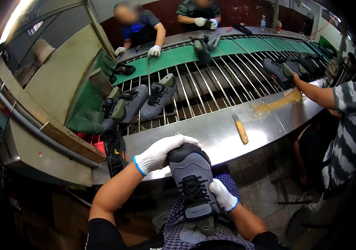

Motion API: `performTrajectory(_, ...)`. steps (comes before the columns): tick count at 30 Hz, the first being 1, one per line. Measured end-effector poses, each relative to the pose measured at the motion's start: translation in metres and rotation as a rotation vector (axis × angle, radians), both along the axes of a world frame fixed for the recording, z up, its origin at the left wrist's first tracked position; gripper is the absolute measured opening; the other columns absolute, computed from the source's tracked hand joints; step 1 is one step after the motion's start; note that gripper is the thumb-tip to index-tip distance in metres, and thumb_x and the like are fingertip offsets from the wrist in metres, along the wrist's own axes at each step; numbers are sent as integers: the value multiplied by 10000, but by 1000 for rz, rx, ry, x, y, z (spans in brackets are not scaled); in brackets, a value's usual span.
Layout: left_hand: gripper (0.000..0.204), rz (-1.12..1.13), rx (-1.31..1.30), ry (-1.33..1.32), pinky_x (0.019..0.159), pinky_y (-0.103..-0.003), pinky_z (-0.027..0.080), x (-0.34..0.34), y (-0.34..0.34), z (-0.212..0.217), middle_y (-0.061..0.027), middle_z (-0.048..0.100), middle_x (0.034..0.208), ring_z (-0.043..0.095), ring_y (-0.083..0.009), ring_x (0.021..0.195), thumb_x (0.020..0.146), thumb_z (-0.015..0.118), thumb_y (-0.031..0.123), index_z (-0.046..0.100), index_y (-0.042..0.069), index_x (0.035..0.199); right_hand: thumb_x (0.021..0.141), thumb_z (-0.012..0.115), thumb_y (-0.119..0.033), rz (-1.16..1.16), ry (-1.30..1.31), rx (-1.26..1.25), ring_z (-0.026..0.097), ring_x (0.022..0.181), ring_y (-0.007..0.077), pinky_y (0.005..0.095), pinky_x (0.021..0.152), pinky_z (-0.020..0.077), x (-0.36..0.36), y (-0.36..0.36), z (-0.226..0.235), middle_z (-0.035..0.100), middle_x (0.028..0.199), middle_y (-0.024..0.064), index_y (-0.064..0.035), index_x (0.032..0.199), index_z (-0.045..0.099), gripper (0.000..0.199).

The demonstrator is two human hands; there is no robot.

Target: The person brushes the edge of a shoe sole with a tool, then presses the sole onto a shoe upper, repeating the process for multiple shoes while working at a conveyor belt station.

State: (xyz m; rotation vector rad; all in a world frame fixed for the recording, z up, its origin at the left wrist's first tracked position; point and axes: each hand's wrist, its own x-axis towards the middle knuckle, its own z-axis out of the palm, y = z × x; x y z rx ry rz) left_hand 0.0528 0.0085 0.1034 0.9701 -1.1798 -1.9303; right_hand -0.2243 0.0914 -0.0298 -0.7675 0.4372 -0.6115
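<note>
Grey shoe (192, 177) held up at the near edge of a shiny metal bench (211, 146).
The left hand (167, 152), white-gloved, wraps the toe; the right hand (223, 195) clasps the side near the laces. A wooden-handled knife (241, 131) lies toward the bench's far edge, where metal rods (194, 91) run to green panels (173, 58); co-workers (142, 27) stand beyond, before a dark red wall (165, 14).

two near hands (164, 152) (223, 195), one shoe (191, 175) between, one wooden-handled knife (241, 131)
</note>
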Motion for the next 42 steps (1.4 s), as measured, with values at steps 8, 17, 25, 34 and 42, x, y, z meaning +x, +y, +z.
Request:
performTrajectory(8,645,-49,-5,191,1255,-459,428,-7,32,-17,-221,583,1577,579,-327,1446,1142,518,416,505,-62,1576,915,810,-651,33,-232,360,732,1217,262,429,1064,620,5,38,-45,711,1397,167,72,1492,559,959)
performTrajectory(17,568,100,-34,284,1233,-466,464,-15,43,-48,-292,545,1598,580,-364,1449,1142,540,316,491,-48,1576,1010,724,-583,-75,3,161,732,1122,179,348,980,608,-9,46,-41,742,1311,112,80,1425,613,790)
performTrajectory(25,598,-48,-466,-748,1225,-406,444,18,27,-22,-202,619,1505,583,-316,1424,1009,707,250,572,-12,1529,1078,590,-564,-14,572,-244,700,1222,285,383,1084,536,24,23,45,730,1318,211,39,1531,513,759)
performTrajectory(34,1059,-188,-480,-775,1209,-452,450,21,36,-39,-215,599,1497,572,-377,1421,763,998,412,482,11,1597,927,802,-363,-466,1202,-1216,752,995,355,439,941,612,-43,-77,81,754,1115,173,-74,1375,691,544)
performTrajectory(42,1042,-299,-572,-840,1186,-480,465,25,20,-28,-254,599,1477,584,-436,1394,780,967,504,511,51,1600,1002,639,-234,-308,1740,-1292,697,1014,421,527,883,587,-66,-204,16,698,1140,214,-105,1366,647,386)
